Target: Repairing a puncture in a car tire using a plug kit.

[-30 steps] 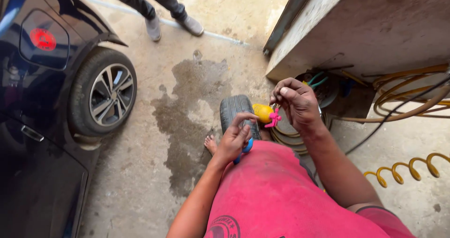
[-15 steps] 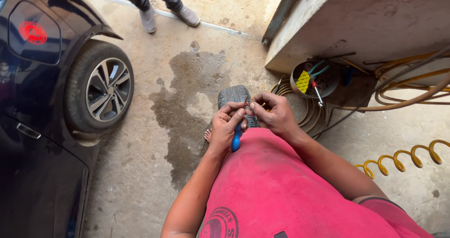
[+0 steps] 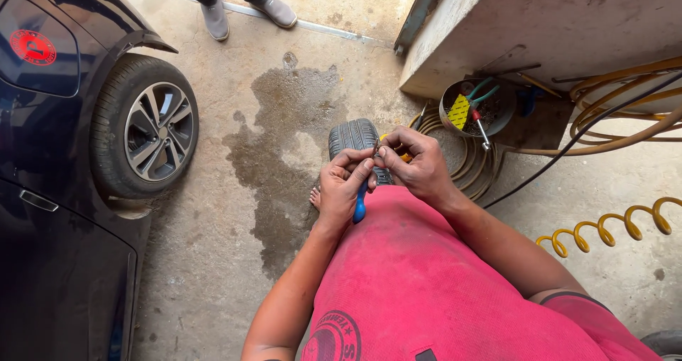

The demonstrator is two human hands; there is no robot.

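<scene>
Blue-handled tool (image 3: pixel 360 206) gripped in the left hand (image 3: pixel 343 187); right hand (image 3: pixel 415 163) pinches its tip above the tyre (image 3: pixel 353 136). Pliers (image 3: pixel 477 105) sit in the tub (image 3: pixel 449 102).

The tiny thing pinched between the fingertips (image 3: pixel 372 160) of both hands is too small to tell, the blue tool (image 3: pixel 360 206) is mostly hidden inside the left hand (image 3: pixel 343 189), and the tyre (image 3: pixel 353 138) just past the fingers is partly covered by them.
</scene>
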